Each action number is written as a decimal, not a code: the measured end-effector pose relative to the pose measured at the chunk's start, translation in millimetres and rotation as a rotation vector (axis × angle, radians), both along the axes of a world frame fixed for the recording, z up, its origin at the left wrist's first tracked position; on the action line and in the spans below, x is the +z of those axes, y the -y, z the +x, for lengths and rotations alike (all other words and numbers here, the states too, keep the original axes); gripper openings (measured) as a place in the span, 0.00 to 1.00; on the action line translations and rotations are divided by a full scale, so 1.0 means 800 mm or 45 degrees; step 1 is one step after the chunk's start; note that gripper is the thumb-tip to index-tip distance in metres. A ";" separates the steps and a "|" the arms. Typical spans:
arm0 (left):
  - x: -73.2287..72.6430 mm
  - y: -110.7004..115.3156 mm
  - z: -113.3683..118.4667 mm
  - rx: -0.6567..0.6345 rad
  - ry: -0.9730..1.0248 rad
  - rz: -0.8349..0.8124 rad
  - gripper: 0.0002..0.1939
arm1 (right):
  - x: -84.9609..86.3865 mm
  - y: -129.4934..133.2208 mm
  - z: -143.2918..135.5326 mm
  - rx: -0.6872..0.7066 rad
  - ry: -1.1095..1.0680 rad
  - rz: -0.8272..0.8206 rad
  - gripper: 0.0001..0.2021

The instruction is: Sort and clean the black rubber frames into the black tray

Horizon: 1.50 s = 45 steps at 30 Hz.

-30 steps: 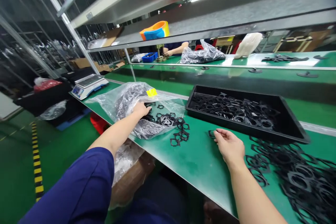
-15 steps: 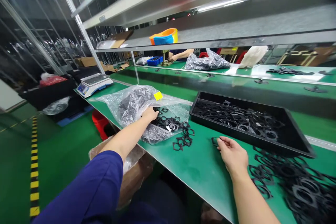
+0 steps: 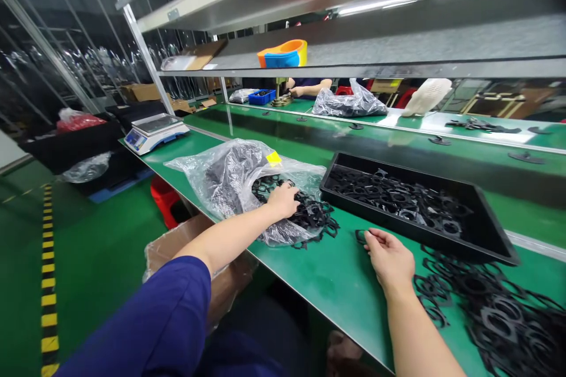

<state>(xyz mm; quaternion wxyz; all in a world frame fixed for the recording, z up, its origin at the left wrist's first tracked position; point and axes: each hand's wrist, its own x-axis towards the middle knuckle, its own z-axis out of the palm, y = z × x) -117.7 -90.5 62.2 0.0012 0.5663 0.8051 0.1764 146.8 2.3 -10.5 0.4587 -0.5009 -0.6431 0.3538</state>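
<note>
My right hand [image 3: 391, 256] pinches one small black plastic ring-shaped part [image 3: 360, 236] between thumb and fingers, just above the green bench top. My left hand [image 3: 284, 200] is at the mouth of a clear plastic bag [image 3: 221, 179], its fingers curled over a heap of black ring-shaped parts [image 3: 316, 215] and partly hidden among them. Some of that heap spills from the bag onto the bench. Beyond my right hand stands a black tray [image 3: 490, 212] holding many similar parts. A yellow label [image 3: 273, 157] sticks to the bag.
A large loose pile of black parts [image 3: 508, 318] lies at the right, beside the tray. A white scale [image 3: 155, 132] stands at the bench's far left. Shelves [image 3: 375, 69] hang over the back, with an orange and blue ring-shaped object [image 3: 283, 55]. Across the bench, a co-worker's arm [image 3: 312, 89] shows.
My left hand has moved right, from inside the bag towards its mouth, and the black parts there are now heaped closer together. The right hand keeps its pinch, almost still.
</note>
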 end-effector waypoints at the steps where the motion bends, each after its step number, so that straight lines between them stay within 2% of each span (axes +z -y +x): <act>1: -0.001 -0.002 0.009 -0.043 -0.020 0.010 0.21 | 0.001 0.001 0.000 0.003 -0.005 -0.018 0.24; 7: -0.001 -0.010 0.042 -0.217 -0.071 0.058 0.24 | 0.002 0.002 -0.001 0.003 -0.054 -0.071 0.25; 10: 0.008 -0.011 0.049 -0.296 -0.096 0.065 0.26 | 0.002 0.003 -0.002 0.004 -0.080 -0.072 0.26; 13: 0.023 -0.012 0.047 -0.374 -0.112 0.051 0.20 | 0.005 0.008 -0.002 0.005 -0.108 -0.091 0.26; 16: 0.036 -0.016 0.039 -0.335 -0.092 -0.013 0.15 | 0.011 0.013 -0.003 0.013 -0.132 -0.136 0.24; 19: 0.039 -0.019 0.040 -0.298 -0.103 0.057 0.16 | 0.017 0.016 -0.005 0.015 -0.198 -0.172 0.22; 21: 0.036 -0.018 0.053 -0.465 -0.109 0.072 0.18 | 0.018 0.016 -0.005 0.015 -0.241 -0.179 0.20; 25: 0.021 -0.016 0.095 -0.960 -0.253 0.038 0.24 | 0.018 0.015 -0.006 0.026 -0.291 -0.190 0.20; 28: 0.009 -0.023 0.114 -1.089 -0.352 -0.081 0.14 | 0.017 0.014 -0.006 0.021 -0.310 -0.195 0.20; 30: 0.005 -0.030 0.117 -1.084 -0.325 -0.091 0.09 | 0.017 0.012 -0.006 0.013 -0.319 -0.206 0.21; 33: 0.005 -0.039 0.117 -1.031 -0.217 0.012 0.13 | 0.018 0.010 -0.007 0.002 -0.351 -0.221 0.23; 35: 0.008 -0.044 0.121 -0.927 -0.115 0.067 0.15 | 0.019 0.009 -0.008 -0.002 -0.393 -0.222 0.23; 39: 0.005 -0.055 0.135 -0.695 0.227 0.202 0.17 | 0.025 0.010 -0.009 -0.005 -0.520 -0.226 0.22; 45: -0.020 -0.065 0.149 -0.675 0.767 0.376 0.15 | 0.042 0.019 -0.003 0.016 -0.776 -0.341 0.19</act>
